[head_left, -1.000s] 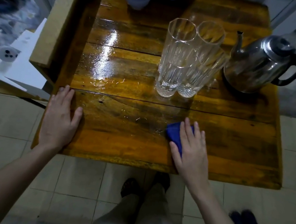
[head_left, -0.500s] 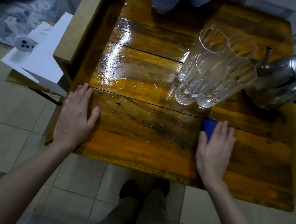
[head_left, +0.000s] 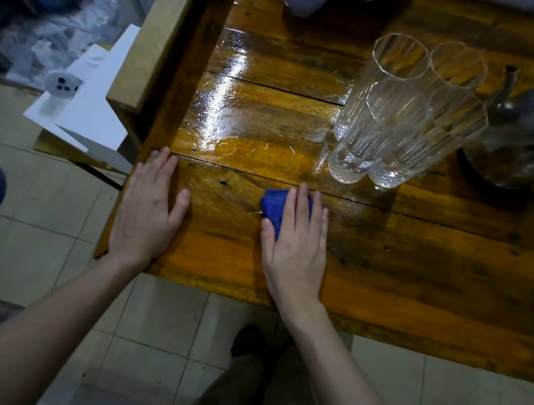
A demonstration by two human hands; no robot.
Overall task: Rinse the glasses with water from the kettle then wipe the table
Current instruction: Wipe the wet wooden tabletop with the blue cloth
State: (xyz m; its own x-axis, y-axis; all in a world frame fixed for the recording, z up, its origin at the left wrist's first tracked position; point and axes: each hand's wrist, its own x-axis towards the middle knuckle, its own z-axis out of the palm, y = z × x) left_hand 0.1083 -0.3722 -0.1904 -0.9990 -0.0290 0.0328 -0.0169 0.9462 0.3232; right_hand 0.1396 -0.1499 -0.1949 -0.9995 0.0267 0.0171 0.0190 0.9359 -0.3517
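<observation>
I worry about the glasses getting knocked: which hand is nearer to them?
Right. The right hand presses a blue cloth just in front of the glasses; the left hand lies flat at the near left edge of the table, farther off.

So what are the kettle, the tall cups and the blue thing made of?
The kettle looks like polished metal, mirror-bright. The glasses seem clear ribbed glass, maybe plastic. The blue cloth looks like soft fabric, folded under the right hand.

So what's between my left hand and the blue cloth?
Just the bare table; in the head view nothing lies between the left hand and the cloth.
</observation>
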